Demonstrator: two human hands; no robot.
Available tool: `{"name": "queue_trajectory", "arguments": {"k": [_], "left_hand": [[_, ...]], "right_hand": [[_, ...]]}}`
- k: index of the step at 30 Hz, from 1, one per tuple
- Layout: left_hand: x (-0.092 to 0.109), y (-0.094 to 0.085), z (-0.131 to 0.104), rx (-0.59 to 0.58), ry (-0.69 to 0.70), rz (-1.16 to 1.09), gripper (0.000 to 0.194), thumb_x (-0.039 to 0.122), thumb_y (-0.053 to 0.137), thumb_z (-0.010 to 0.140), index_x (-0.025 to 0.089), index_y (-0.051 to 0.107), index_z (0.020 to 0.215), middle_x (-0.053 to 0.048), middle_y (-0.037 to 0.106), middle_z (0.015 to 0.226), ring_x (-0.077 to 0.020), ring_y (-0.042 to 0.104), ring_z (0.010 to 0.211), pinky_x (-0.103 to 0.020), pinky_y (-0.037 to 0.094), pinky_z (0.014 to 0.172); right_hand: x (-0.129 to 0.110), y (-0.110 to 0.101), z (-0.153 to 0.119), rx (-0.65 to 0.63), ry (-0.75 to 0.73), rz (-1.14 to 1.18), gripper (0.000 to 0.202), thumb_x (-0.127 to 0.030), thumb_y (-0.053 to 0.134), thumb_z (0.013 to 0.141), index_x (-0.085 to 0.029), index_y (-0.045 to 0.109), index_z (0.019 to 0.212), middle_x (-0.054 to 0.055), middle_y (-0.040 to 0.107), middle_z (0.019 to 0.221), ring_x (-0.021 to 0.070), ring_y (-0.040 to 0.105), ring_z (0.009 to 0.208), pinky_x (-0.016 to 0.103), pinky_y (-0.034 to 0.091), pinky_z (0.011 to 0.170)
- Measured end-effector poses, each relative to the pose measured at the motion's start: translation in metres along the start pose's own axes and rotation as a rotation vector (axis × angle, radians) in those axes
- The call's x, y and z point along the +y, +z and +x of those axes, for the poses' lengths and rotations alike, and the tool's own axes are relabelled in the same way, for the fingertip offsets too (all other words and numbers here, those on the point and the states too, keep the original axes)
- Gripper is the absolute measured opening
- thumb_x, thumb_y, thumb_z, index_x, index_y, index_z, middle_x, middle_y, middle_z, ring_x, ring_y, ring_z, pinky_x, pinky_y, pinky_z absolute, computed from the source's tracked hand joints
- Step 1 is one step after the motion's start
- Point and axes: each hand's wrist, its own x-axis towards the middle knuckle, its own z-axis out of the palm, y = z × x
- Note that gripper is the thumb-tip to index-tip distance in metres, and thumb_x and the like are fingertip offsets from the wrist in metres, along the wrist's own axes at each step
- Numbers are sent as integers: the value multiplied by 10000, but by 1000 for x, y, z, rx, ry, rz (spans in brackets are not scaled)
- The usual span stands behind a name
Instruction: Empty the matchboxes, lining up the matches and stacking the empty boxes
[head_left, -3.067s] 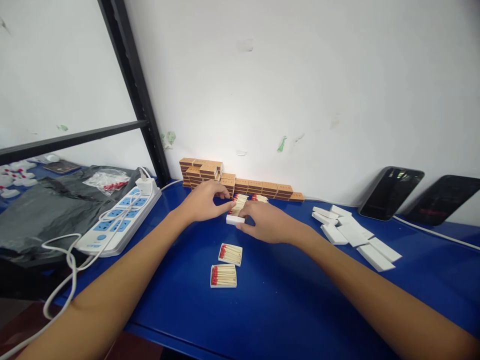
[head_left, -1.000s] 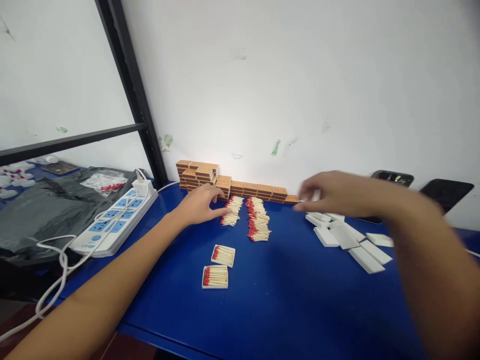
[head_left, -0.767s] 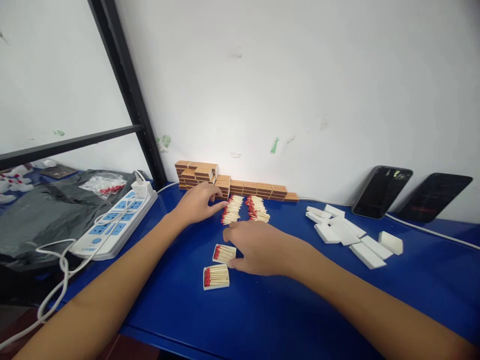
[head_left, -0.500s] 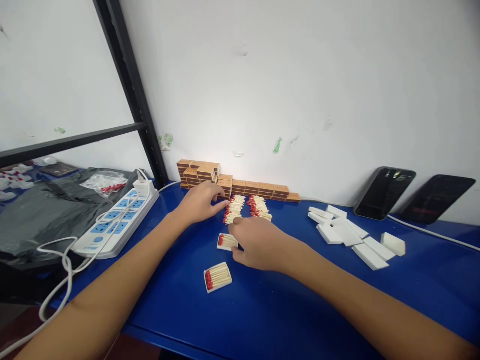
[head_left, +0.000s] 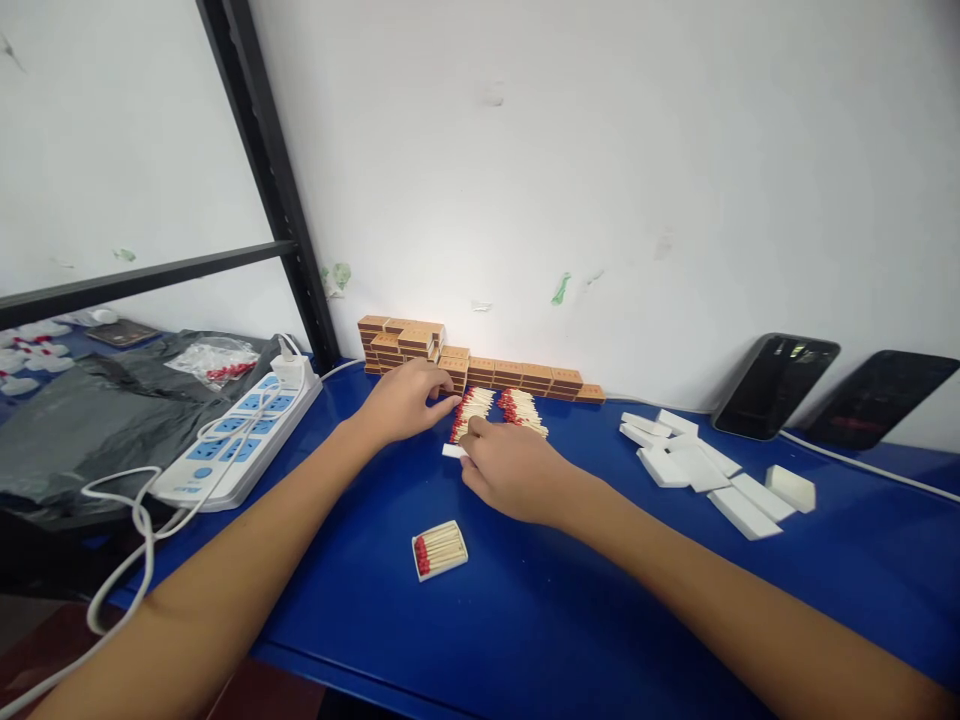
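Observation:
My right hand (head_left: 510, 468) is closed on a white matchbox tray (head_left: 453, 451), which shows as a thin edge and is mostly hidden by the fingers. Just behind it lies a row of red-headed matches (head_left: 474, 408), with a second row of matches (head_left: 523, 408) to its right. My left hand (head_left: 409, 402) is open at the left side of the first row, thumb pointing toward the match heads and fingers curved, some hidden from view. Nearer to me, a white tray filled with matches (head_left: 440, 551) lies flat on the blue table (head_left: 525, 620).
Brown matchboxes (head_left: 405, 345) are stacked along the wall. Several white trays (head_left: 694, 465) lie in a heap on the right, before a black phone (head_left: 776, 385) leaning on the wall. At left are a power strip (head_left: 232, 440) with white cable and a dark plastic bag (head_left: 112, 415).
My right hand has lifted and tilted the tray from the table, bringing it slightly back against the near end of the left match row. My left hand has barely moved.

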Motion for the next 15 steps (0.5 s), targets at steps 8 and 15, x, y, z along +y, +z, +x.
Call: {"name": "queue_trajectory", "arguments": {"k": [8, 15], "left_hand": [[-2, 0, 1, 5, 0, -7, 186, 365, 609, 957, 209, 709, 971, -51, 684, 854, -227, 624, 862, -357, 459, 760], [1, -2, 1, -20, -4, -17, 167, 348, 629, 932, 201, 706, 949, -41, 685, 823, -219, 625, 830, -347, 455, 730]], "right_hand": [[4, 5, 3, 30, 63, 22, 366, -304, 386, 1073, -107, 647, 1238, 166, 662, 1217, 291, 695, 1030, 366, 542, 801], [6, 9, 8, 101, 129, -66, 388, -294, 422, 1059, -101, 558, 1367, 202, 587, 1332, 290, 693, 1022, 343, 552, 735]]}}
